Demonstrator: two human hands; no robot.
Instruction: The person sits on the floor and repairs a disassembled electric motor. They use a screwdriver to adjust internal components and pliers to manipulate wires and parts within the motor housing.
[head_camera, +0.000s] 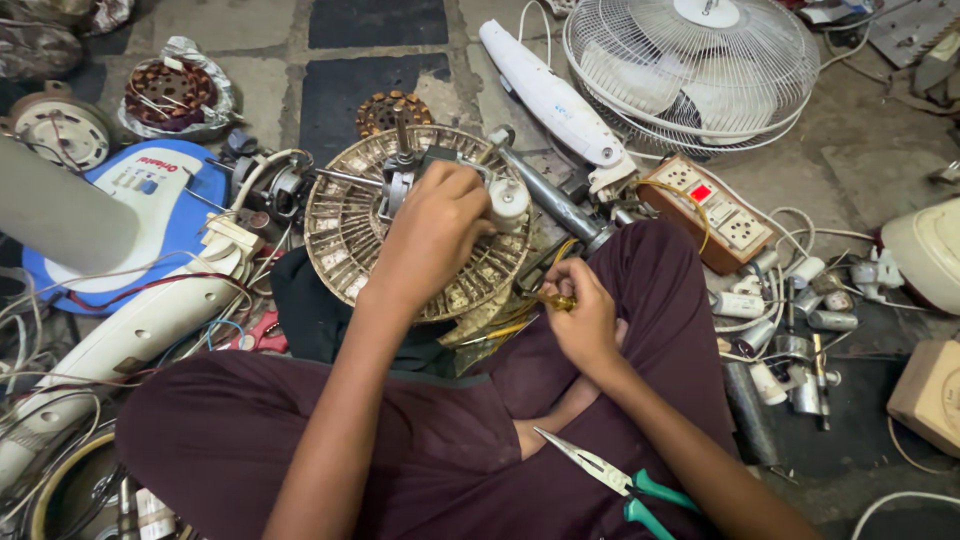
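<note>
Under my left hand lies the round dusty fan grille, tipped up against my knees, with the small fan motor sitting at its hub just beyond my knuckles. My left hand is curled down over the motor body, fingers closed on it, beside a white cylindrical capacitor that touches my fingertips. My right hand rests nearer to me on my right thigh, well apart from the left, fingers pinched shut on a small brass-coloured part; I cannot tell exactly what it is. Yellow wires run from under the grille toward that hand.

Closest to me, below my right wrist, a pair of needle-nose pliers with green handles lies on my lap, untouched. Beyond my right hand a grey metal fan pole slants away, and past it sits a wooden switchboard with sockets and a red switch. Farther off stands a white fan guard and a long white plastic housing. To the right of my right hand, several small capacitors are scattered on the floor. Off to the left of my left hand are a blue and white fan base and 1 copper-wound stator.
</note>
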